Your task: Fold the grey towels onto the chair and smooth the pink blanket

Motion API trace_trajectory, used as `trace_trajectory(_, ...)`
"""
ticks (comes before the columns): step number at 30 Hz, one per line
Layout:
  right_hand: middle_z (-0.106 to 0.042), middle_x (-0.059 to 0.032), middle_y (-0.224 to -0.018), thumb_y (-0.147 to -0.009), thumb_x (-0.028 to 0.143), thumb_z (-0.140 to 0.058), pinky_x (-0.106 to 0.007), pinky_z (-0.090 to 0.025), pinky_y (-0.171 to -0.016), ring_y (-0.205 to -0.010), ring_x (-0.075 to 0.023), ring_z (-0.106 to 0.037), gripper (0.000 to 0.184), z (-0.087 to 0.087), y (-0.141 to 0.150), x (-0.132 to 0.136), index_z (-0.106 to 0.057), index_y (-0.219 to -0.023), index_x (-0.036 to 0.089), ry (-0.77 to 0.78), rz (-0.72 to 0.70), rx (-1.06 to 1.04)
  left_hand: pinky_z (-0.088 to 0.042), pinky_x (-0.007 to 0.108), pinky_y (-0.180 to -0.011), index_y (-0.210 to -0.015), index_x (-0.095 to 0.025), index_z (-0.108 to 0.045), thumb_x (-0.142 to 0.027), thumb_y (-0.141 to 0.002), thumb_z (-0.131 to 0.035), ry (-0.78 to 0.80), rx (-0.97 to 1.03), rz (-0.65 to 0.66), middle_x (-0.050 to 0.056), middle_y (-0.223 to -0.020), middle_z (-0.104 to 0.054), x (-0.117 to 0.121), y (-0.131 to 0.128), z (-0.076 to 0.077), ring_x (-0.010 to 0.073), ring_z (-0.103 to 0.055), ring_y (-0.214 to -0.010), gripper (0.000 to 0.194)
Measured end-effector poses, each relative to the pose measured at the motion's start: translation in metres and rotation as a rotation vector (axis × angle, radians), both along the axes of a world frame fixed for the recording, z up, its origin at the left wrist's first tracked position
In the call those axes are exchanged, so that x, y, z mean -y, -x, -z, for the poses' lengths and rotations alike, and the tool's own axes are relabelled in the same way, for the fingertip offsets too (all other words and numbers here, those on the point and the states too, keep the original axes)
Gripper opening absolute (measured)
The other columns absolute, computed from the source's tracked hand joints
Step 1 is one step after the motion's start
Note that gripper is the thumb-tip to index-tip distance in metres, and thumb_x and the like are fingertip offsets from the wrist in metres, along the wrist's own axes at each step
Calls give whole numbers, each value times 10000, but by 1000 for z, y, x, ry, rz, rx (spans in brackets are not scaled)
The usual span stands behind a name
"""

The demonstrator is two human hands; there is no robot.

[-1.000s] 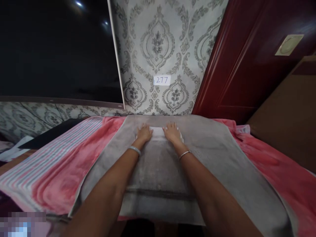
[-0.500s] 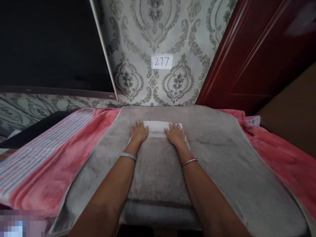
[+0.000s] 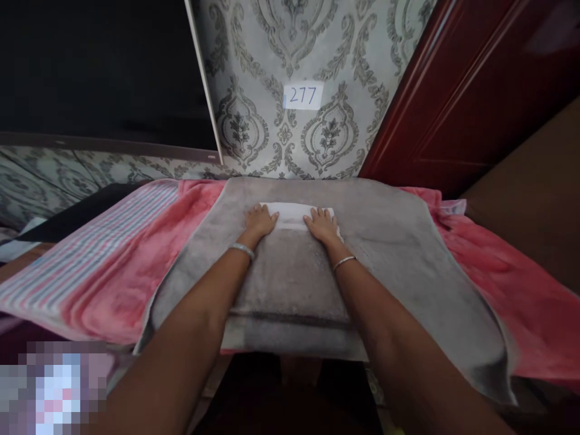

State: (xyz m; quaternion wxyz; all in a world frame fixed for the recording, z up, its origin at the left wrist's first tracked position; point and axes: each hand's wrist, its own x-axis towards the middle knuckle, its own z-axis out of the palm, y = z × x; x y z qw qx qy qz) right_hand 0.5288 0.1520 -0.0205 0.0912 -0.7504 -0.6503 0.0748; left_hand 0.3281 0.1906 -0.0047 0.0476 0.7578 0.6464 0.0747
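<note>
My left hand (image 3: 260, 220) and my right hand (image 3: 321, 225) lie flat, fingers apart, on the two ends of a folded white cloth (image 3: 294, 214). The cloth rests on a wide grey towel (image 3: 399, 266) near its far edge. Its middle shows between my hands, and its ends are partly hidden under them. Neither hand grips anything. A thin metal bangle circles each wrist.
A pink blanket (image 3: 118, 290) and a striped towel (image 3: 77, 272) lie under and beside the grey towel. Behind stand damask wallpaper with a "277" label (image 3: 303, 95), a dark screen (image 3: 99, 66) and a dark red door (image 3: 435, 90).
My view has tilted downward, so the wall label sits higher in the picture. My hands stay on the cloth's ends, and more of the white cloth shows between them than a second ago.
</note>
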Motion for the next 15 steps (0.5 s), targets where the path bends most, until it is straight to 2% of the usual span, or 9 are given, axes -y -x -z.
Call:
trace_trajectory(3, -242, -137, -1664, -1052, 475, -219, -552, -210, -1214, -1527, -318, -204, 629, -8, -5, 19, -305, -1599, 176, 43, -61, -6, -328, 469, -1177, -1561, -99, -337, -539, -1009, -339, 77, 3, 46, 208, -1639, -302, 8, 11, -10, 358, -350, -1481, 706)
trace_trajectory(6, -213, -134, -1673, -1048, 509, -245, -568, -216, -1210, -1534, -338, -179, 653, -7, -11, 65, -248, -1624, 201, -4, -141, -7, -218, 503, -1233, -1604, -120, -242, -556, -1012, -309, 28, 7, 197, 178, -1680, -211, 45, 28, -10, 344, -212, -1543, 738)
trace_trajectory(10, -105, -46, -1703, -1027, 565, -329, -604, -153, -1217, -1553, -357, -43, 667, 6, -11, 146, -233, -1630, 297, -93, -334, 20, -84, 509, -1265, -1622, -204, -216, -615, -1000, -310, -38, 1, 478, 100, -1706, -153, 118, 53, 8, 290, -79, -1575, 751)
trace_trajectory(12, -111, -10, -1703, -1026, 562, -342, -601, -138, -1220, -1554, -349, -36, 653, 14, -9, 174, -232, -1627, 334, -82, -381, 31, -58, 516, -1265, -1625, -244, -211, -621, -998, -326, -10, -13, 518, 75, -1713, -124, 144, 62, 19, 281, -59, -1578, 741)
trace_trajectory(15, -141, -1, -1697, -1033, 549, -324, -590, -165, -1216, -1551, -341, -73, 632, 24, -7, 190, -247, -1623, 338, -53, -370, 30, -57, 522, -1266, -1625, -266, -220, -586, -1009, -347, 24, -24, 487, 63, -1713, -117, 161, 66, 30, 287, -75, -1576, 706)
